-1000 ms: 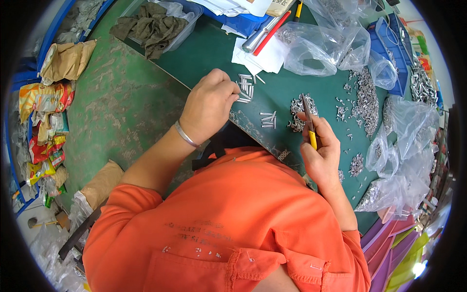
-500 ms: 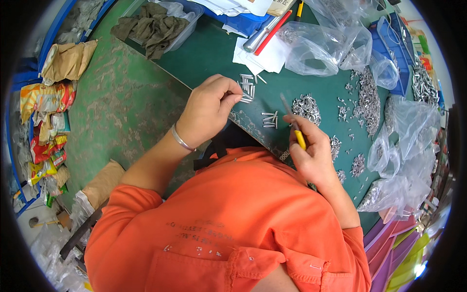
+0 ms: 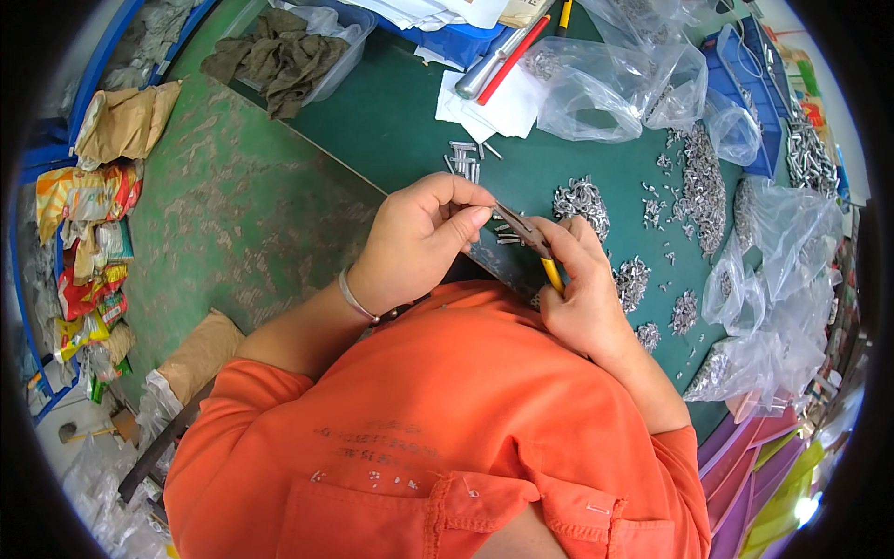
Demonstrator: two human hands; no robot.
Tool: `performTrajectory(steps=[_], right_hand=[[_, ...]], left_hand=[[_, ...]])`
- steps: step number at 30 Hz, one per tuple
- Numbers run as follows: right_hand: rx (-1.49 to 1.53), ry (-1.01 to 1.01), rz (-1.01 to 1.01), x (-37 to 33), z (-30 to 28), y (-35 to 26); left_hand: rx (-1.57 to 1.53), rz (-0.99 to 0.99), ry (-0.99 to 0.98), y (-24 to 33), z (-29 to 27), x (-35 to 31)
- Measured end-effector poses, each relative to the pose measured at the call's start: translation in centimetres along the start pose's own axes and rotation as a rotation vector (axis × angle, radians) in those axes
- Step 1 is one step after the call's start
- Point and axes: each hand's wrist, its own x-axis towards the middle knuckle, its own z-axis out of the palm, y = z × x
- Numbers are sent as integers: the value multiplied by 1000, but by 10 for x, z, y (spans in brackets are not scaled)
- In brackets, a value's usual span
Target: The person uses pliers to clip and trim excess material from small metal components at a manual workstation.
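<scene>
My left hand (image 3: 426,222) is closed, thumb and forefinger pinched together. Whatever small part sits in the pinch is too hidden to name. In my right hand (image 3: 585,284) are long-nosed pliers (image 3: 531,237) with yellow handles; their tips meet my left fingertips. Just beyond my left hand lies a loose pile of thin silvery metal pins (image 3: 464,163). More pins (image 3: 508,233) lie partly hidden under the pliers. Heaps of small metal pieces (image 3: 581,207) rest on the green table past my right hand, with a smaller heap (image 3: 632,283) beside it.
Clear plastic bags (image 3: 596,93) lie at the back and more bags (image 3: 778,270) at the right. A red pen (image 3: 514,60) and a metal tube rest on white paper (image 3: 484,104). A bin with a dark cloth (image 3: 279,61) stands back left; a blue tray (image 3: 745,84) is back right.
My left hand has moved from the pin pile toward me and to the right. The pliers have swung left, and their tips now meet my left fingertips.
</scene>
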Motion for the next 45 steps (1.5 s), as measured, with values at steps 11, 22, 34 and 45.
performTrajectory(steps=[11, 22, 34, 45], right_hand=[[-40, -5, 20, 1, -1, -5], [-15, -36, 34, 1, -2, -7], [300, -249, 166, 1, -8, -4], [-24, 77, 228, -9, -24, 4]], left_hand=[[-82, 16, 20, -2, 3, -1], [56, 102, 2, -11, -1, -2], [30, 111, -60, -17, -3, -3], [663, 503, 61, -18, 3, 11]])
